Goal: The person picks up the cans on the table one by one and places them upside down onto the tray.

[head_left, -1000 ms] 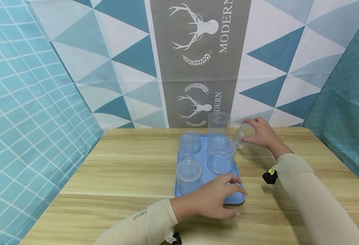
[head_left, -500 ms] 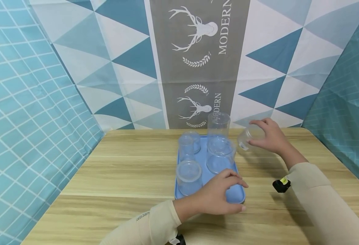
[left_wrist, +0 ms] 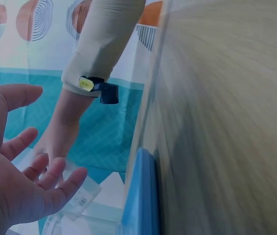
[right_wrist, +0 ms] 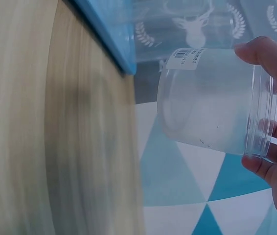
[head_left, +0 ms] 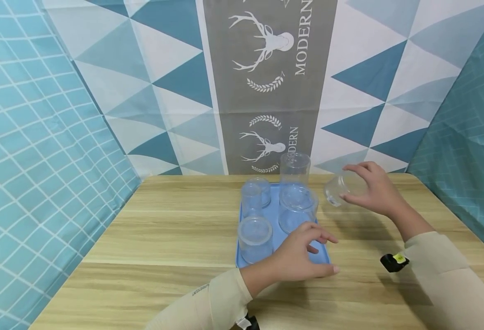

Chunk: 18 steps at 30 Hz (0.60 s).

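Observation:
My right hand (head_left: 375, 190) grips a clear plastic jar (right_wrist: 207, 103) around its ridged mouth end. The jar is held tilted in the air to the right of the blue tray (head_left: 271, 211), its base pointing down and left. A white barcode label shows near that base in the right wrist view. My left hand (head_left: 301, 256) hovers at the tray's front right corner, fingers spread and loosely bent, holding nothing. On the tray nearby stand a wide clear jar (head_left: 297, 215) and a squat clear jar (head_left: 255, 240), the latter at the front left.
Farther back on the tray are a tall jar (head_left: 294, 168), a slim jar (head_left: 251, 201) and a small jar (head_left: 265, 195). The wooden table (head_left: 155, 220) ends at a patterned cloth backdrop (head_left: 184, 114). A tiled cloth (head_left: 31, 151) hangs at the left.
My right hand has carried the jar to the right, away from the tray's edge. My left hand has shifted slightly right and up, its fingers opening wider. The jars on the tray stay put.

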Each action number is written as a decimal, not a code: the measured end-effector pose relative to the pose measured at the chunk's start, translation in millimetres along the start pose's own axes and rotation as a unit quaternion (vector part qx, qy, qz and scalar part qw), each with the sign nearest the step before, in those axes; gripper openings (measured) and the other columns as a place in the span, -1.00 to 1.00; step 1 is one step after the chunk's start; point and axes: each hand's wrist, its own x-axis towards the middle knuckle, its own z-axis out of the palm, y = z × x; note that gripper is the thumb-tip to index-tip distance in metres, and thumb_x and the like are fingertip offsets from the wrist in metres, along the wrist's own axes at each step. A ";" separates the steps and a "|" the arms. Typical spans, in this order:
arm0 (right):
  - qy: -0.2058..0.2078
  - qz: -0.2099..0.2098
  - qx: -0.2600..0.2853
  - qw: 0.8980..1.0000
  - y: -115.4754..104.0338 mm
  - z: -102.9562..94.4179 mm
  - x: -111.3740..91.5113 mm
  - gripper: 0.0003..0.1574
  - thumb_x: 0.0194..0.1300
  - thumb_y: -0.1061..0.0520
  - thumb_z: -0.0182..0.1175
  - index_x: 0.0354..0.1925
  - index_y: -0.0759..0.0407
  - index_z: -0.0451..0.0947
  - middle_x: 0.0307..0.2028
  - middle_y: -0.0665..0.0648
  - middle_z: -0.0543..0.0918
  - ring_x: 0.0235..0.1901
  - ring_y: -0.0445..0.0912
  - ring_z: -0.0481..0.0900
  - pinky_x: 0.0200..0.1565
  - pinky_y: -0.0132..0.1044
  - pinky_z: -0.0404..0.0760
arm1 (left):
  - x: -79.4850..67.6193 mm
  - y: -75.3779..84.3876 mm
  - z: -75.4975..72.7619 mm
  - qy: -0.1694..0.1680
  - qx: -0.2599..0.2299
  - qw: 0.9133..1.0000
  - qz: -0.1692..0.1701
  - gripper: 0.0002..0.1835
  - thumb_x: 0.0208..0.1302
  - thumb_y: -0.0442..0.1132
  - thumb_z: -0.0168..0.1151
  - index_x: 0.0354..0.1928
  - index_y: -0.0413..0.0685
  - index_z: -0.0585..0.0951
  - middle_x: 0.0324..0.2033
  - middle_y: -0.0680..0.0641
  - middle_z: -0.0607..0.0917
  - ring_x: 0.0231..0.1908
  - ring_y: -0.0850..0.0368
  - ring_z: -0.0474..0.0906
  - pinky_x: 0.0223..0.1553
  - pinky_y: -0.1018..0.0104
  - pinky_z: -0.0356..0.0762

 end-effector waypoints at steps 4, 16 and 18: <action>0.007 0.004 0.020 1.000 -7.7 -8.2 -3.3 -0.15 -0.25 -0.03 0.44 0.08 0.04 0.39 -0.07 0.20 0.34 -0.16 0.07 0.30 -0.32 0.01 0.39 | 3.9 3.3 -3.0 0.026 -0.008 1.000 0.008 -0.54 -0.07 -0.05 0.35 -0.06 0.19 0.48 -0.07 0.20 0.34 -0.10 0.36 0.34 -0.25 0.58 0.46; 0.026 0.008 0.112 0.993 -36.4 -24.5 -11.2 -0.08 -0.23 0.19 0.44 0.16 0.04 0.32 -0.04 0.14 0.34 -0.18 -0.11 0.27 -0.32 -0.32 0.33 | 3.9 21.9 -15.7 0.120 -0.027 0.991 0.047 -0.59 -0.06 -0.23 0.35 -0.10 -0.01 0.49 -0.04 0.01 0.35 -0.09 0.30 0.35 -0.16 0.46 0.48; 0.027 0.014 0.142 0.989 -41.9 -27.2 -11.9 -0.09 -0.22 0.25 0.42 0.17 0.07 0.31 -0.03 0.10 0.33 -0.15 -0.13 0.28 -0.29 -0.40 0.33 | 3.3 23.9 -17.8 0.122 -0.014 0.991 0.056 -0.55 -0.06 -0.22 0.35 -0.07 0.00 0.47 -0.04 0.03 0.33 -0.08 0.31 0.32 -0.16 0.47 0.46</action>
